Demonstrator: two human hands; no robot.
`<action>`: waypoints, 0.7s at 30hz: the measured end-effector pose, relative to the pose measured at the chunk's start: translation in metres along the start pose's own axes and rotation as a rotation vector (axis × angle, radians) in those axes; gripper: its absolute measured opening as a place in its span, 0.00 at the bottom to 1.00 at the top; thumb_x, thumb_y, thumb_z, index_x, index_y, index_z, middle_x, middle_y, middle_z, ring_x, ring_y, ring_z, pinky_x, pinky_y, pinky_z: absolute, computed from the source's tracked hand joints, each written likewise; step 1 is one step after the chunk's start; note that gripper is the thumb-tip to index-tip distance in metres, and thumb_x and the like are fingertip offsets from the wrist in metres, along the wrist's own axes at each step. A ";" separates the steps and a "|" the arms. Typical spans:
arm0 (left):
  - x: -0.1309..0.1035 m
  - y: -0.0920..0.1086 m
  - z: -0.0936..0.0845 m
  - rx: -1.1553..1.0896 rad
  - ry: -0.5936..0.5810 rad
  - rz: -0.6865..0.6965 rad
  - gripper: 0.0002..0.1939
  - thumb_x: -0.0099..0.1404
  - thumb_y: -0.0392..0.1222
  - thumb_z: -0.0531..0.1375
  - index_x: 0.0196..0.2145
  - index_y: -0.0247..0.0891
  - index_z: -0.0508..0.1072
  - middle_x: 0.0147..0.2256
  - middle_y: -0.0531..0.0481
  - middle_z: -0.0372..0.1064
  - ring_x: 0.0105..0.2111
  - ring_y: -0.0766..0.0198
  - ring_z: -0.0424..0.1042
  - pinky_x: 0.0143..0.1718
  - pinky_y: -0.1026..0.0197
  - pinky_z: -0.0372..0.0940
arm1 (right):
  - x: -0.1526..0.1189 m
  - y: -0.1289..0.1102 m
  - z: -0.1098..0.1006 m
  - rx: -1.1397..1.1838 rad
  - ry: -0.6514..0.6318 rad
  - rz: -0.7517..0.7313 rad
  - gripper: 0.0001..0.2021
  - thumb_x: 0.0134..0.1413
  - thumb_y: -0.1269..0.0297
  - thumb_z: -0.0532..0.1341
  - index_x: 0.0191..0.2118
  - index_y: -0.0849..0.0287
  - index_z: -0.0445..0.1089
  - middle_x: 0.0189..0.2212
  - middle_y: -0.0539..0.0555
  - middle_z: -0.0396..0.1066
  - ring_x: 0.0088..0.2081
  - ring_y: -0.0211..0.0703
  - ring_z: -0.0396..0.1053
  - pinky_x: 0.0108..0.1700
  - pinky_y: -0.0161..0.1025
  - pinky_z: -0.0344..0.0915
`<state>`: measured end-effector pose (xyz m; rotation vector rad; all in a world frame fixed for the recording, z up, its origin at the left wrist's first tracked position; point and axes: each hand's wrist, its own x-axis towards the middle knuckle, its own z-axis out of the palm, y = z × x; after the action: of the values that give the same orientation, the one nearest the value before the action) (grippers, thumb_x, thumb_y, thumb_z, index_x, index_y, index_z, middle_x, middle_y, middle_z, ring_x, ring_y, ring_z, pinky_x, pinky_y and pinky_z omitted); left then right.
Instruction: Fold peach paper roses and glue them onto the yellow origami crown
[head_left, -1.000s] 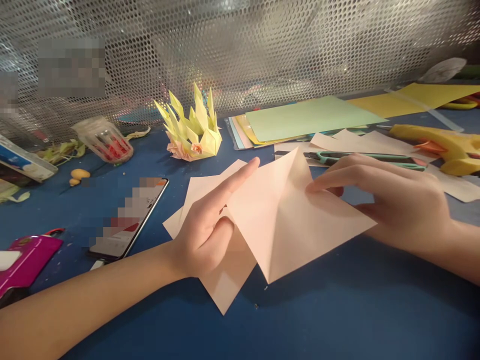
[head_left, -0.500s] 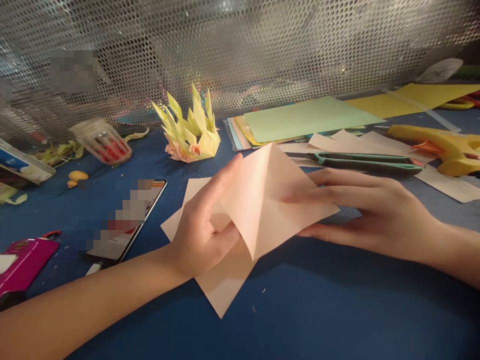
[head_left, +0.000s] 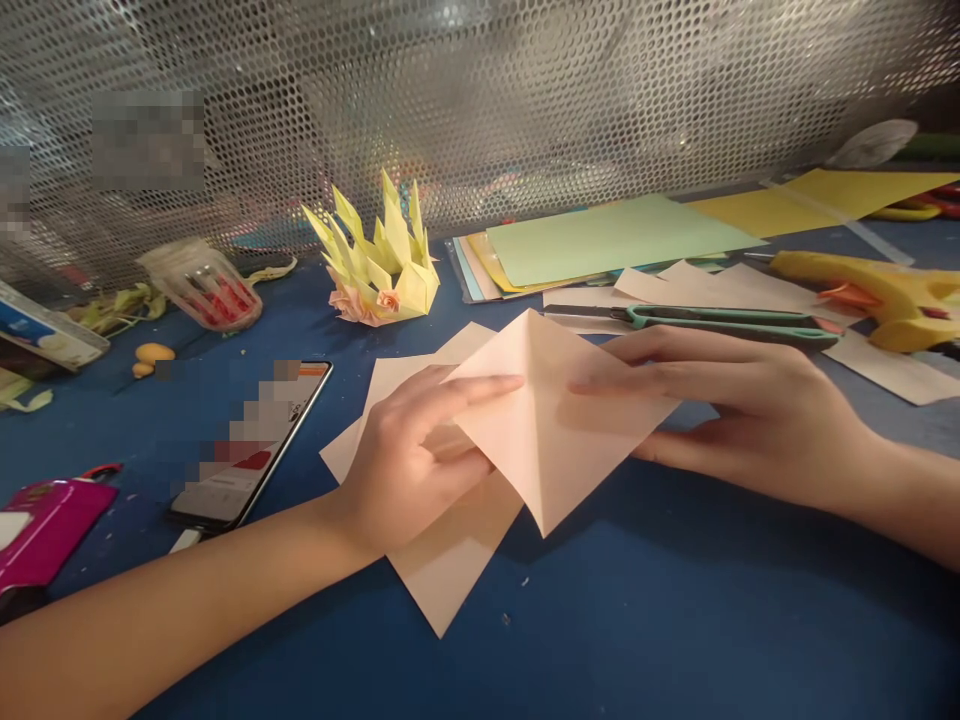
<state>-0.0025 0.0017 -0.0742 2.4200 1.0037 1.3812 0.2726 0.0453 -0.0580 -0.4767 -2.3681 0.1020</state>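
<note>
Creased sheet (head_left: 577, 440): held above blue table (head_left: 645, 620), partly over loose pink sheets (head_left: 446, 585).
Left hand (head_left: 401, 460): grasps left side, index finger on top.
Right hand (head_left: 765, 410): grasps right side, thumb beneath.

Beneath the left hand (head_left: 409, 455) and the right hand (head_left: 757, 405) spreads a blue tabletop (head_left: 675, 620), deep in colour on the near side of both and greyer out past the right one, with a soft shadow between them. Beyond the hands, a silvery-grey metal screen (head_left: 562, 120) pierced with rows of round holes stretches across the full width, dim blurred colours showing in it and blocky blurring hiding patches beyond the left hand. The light falls unevenly, with pale glows and small glints on the metal ahead of the hands and darkness in the far corner past the right one.
</note>
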 end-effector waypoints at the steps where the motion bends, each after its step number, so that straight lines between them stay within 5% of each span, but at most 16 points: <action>1: 0.000 0.000 0.000 0.014 0.000 0.000 0.23 0.60 0.24 0.59 0.49 0.40 0.81 0.46 0.49 0.84 0.47 0.57 0.82 0.47 0.59 0.78 | 0.000 0.000 0.000 0.010 0.005 0.003 0.16 0.67 0.66 0.65 0.57 0.45 0.77 0.46 0.53 0.79 0.43 0.43 0.80 0.44 0.34 0.77; 8: 0.001 0.001 0.001 0.040 0.015 0.006 0.22 0.59 0.24 0.60 0.46 0.41 0.82 0.44 0.49 0.84 0.46 0.55 0.81 0.47 0.55 0.77 | -0.001 0.001 -0.002 -0.012 0.008 0.004 0.14 0.68 0.70 0.63 0.54 0.47 0.79 0.46 0.53 0.78 0.44 0.41 0.79 0.45 0.33 0.76; 21: 0.001 -0.005 -0.001 -0.011 0.041 0.039 0.03 0.67 0.38 0.70 0.39 0.39 0.84 0.36 0.45 0.83 0.38 0.57 0.78 0.41 0.56 0.74 | -0.006 0.008 -0.004 -0.022 -0.007 -0.037 0.10 0.67 0.67 0.64 0.51 0.51 0.77 0.51 0.56 0.74 0.50 0.42 0.76 0.51 0.36 0.76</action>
<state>-0.0055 0.0061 -0.0754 2.4246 0.9605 1.4507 0.2819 0.0499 -0.0606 -0.4436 -2.3856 0.0610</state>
